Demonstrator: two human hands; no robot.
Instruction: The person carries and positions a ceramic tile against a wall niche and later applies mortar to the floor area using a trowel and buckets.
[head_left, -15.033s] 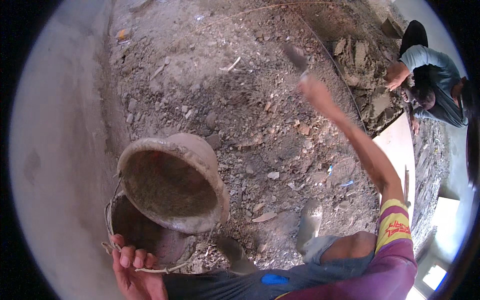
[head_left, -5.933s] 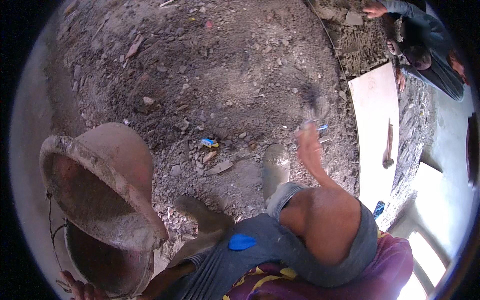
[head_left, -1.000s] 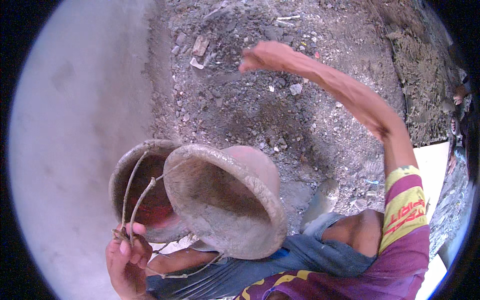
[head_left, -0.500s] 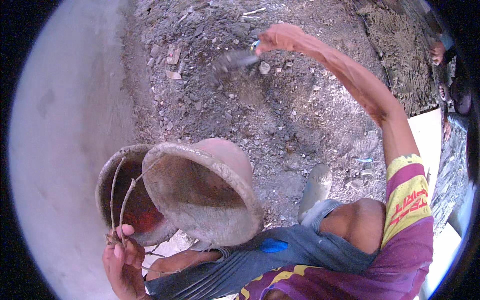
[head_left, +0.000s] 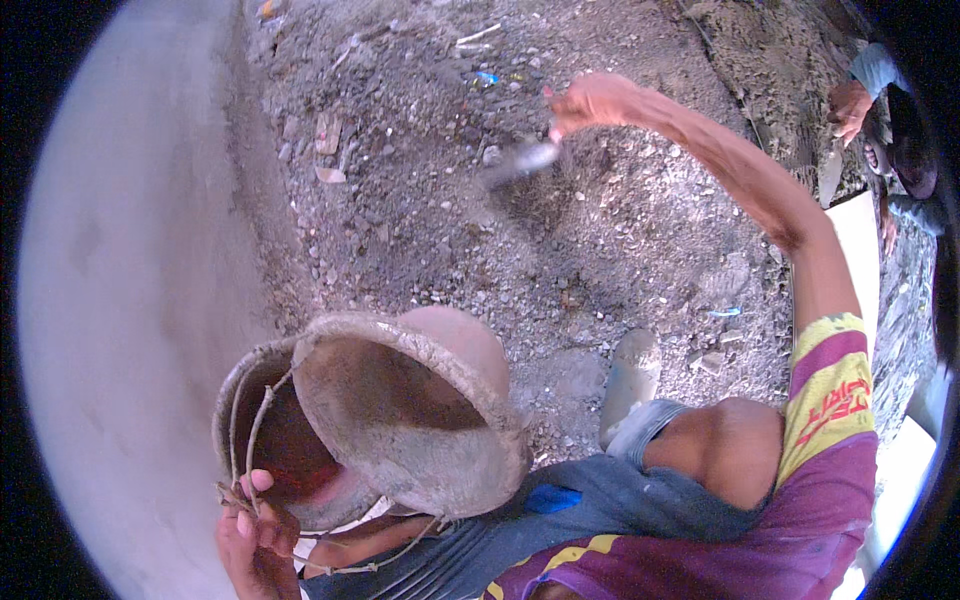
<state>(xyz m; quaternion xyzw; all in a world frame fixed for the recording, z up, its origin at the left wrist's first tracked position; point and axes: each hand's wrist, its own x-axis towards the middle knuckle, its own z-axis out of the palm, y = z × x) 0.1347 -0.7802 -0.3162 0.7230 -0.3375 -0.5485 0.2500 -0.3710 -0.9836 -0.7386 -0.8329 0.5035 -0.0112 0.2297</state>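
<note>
My left hand (head_left: 257,540) is closed around the thin twisted handles of two mortar-crusted buckets. The nearer bucket (head_left: 420,400) lies tipped against my legs with its mouth toward me; its inside looks grey and dirty. Partly behind it, the other bucket (head_left: 285,440) shows a dark, reddish inside. Out over the rubble, my right hand (head_left: 595,102) grips what looks like a trowel (head_left: 522,163). Its metal blade is smeared by motion and points down to the left, above the ground. The tool's handle is mostly hidden in my fist.
A smooth grey wall (head_left: 130,300) runs along the left. Stony rubble (head_left: 400,220) covers the ground, with a flat broken piece (head_left: 328,135) near the wall. At the far right, another person's hand (head_left: 850,108) holds a pale blade beside a white board (head_left: 855,240).
My right hand and the trowel have swung a little right and nearer. The buckets and my left hand have shifted slightly right and down in view. The other person's hand has come further into view.
</note>
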